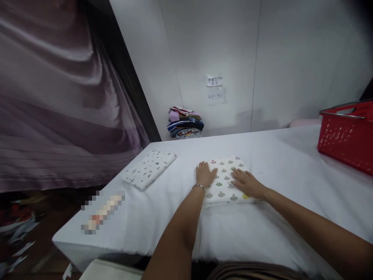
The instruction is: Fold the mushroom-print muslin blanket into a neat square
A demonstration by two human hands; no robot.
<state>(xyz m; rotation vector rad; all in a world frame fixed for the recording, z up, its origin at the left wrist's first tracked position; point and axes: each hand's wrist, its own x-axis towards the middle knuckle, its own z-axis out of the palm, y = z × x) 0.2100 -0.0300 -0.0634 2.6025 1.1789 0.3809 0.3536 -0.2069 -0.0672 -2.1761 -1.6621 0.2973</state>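
A folded white cloth with a print of grey, red, green and yellow mushroom-like shapes lies flat on the white-covered table. My left hand rests on its left edge, fingers spread and pointing away from me. On its right side lies my right hand, palm down with the fingers stretched out. Neither hand grips anything. Farther left on the table is a second folded white cloth with small dark printed figures, apart from both hands.
Folded clothes are stacked against the wall at the table's back edge. A red plastic basket stands at the right. A blurred-out long item lies near the left front corner. Mauve curtain fabric hangs at the left.
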